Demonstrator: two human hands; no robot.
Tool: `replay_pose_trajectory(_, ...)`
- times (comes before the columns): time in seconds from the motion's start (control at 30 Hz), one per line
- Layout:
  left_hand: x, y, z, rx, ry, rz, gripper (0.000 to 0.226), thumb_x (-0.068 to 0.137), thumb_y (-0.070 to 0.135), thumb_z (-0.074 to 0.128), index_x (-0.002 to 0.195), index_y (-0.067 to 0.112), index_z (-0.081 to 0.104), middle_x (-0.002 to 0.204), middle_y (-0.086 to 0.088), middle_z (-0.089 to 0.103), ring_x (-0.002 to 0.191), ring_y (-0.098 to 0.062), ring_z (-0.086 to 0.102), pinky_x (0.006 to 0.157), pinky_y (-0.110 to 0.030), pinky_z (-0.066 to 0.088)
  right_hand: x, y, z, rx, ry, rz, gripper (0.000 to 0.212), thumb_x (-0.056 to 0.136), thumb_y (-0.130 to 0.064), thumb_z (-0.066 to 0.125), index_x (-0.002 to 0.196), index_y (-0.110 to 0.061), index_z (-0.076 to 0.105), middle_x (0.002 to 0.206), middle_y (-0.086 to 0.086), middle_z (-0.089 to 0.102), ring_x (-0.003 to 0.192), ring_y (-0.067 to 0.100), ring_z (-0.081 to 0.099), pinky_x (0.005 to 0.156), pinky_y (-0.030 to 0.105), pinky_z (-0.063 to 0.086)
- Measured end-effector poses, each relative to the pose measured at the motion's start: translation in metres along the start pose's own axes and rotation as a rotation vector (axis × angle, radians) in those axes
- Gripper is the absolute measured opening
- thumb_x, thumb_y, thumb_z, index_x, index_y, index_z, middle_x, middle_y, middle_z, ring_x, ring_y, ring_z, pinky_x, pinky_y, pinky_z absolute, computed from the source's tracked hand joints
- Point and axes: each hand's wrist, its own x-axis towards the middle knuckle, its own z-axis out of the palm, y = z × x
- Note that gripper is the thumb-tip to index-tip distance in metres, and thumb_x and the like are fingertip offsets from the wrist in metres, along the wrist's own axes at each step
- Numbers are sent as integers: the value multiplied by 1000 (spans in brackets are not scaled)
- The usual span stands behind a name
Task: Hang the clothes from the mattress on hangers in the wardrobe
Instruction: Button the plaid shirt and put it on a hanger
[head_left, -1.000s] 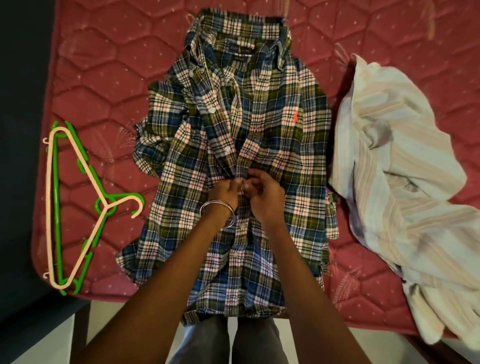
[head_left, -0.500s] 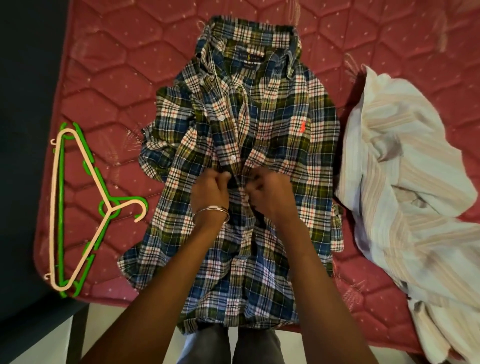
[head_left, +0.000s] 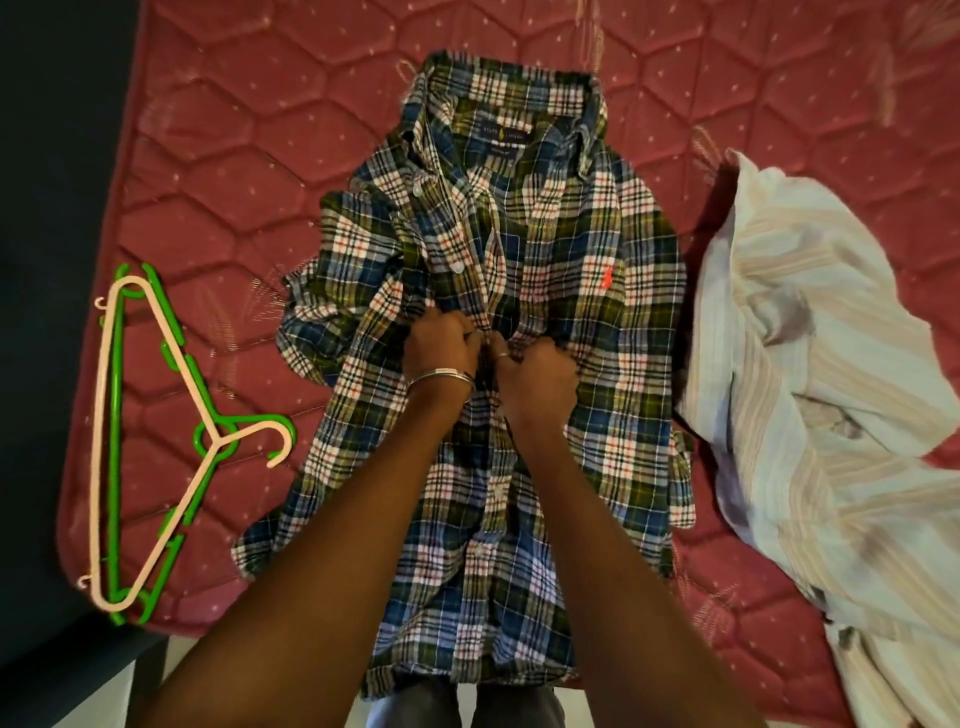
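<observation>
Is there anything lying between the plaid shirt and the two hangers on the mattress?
Nothing visible: only bare red mattress lies between the plaid shirt and the hangers to its left.

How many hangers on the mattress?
2, stacked at the mattress's left edge: a cream hanger lying on top of a green hanger. Anything under the shirts would be hidden.

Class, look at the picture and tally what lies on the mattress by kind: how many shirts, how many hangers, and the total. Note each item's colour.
Shirts: 2, the plaid shirt and the pale striped shirt
Hangers: 2, the cream hanger lying on the green hanger
Total: 4 things on the red mattress
</observation>
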Motion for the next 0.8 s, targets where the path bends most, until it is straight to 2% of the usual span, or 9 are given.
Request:
replay_pose_trajectory(0.07,-2,-4,2,-60,23,19,16,86,26,66,89,12,72,98,-13,66,87,-32,62,74,-39,54,0,-8,2,-38,1,40,58,87,-58,56,108,-4,58,108,15,63,103,35,59,77,42,50)
replay_pose_trajectory(0.17,-6,-11,4,-185,50,21,14,83,20,69,76,8,71,81,-11,69,75,-29,64,67,-35,52,7,-12,1,20,1,88,46,92,-46,57,107,-3,59,107,16,64,102,35,61,76,43,51)
replay_pose_trajectory(0.23,-7,-13,4,-235,61,4,14,83,18,69,76,6,71,81,-11,69,76,-28,64,69,-35,52,13,-9,0,127,1,103,32,94,-32,58,99,-1,60,100,17,65,95,35,62,72,40,50)
replay_pose_trajectory(0.3,-6,-10,5,-251,74,-30,17,83,23,70,81,6,72,85,-12,70,80,-28,65,71,-37,54,16,-1,-2,237,6,80,24,90,-24,64,81,-2,61,82,18,64,80,32,63,64,36,51)
replay_pose_trajectory(0.4,-6,-2,11,-209,85,-105,23,83,31,70,91,9,72,96,-12,69,90,-29,64,75,-39,54,15,11,-9,666,-42,180,32,87,-8,68,58,-6,53,66,17,62,59,26,62,61,39,56)
replay_pose_trajectory(0.5,-4,5,14,-178,67,-177,21,85,30,68,93,11,72,101,-12,68,94,-30,64,72,-35,49,12,16,-24,955,-242,298,15,89,1,62,74,-1,61,74,12,64,60,18,59,63,33,55)
replay_pose_trajectory(0.57,-3,5,12,-240,58,-174,19,85,26,69,88,8,73,94,-12,71,88,-29,65,71,-33,49,13,18,-29,986,-273,253,14,89,4,60,76,-1,61,75,11,65,61,17,60,63,31,55)
replay_pose_trajectory(0.67,-9,-1,5,-395,32,-39,15,82,18,72,83,3,73,84,-11,72,78,-24,65,71,-28,50,11,16,-27,927,-260,159,10,88,1,64,78,1,64,72,9,66,61,16,61,62,31,54)
replay_pose_trajectory(0.8,-22,-4,-4,-405,14,97,12,82,12,72,84,0,73,84,-11,71,75,-15,61,71,-25,49,5,10,-13,661,-120,-31,16,84,-11,71,72,-2,69,68,11,69,63,28,65,60,40,56)
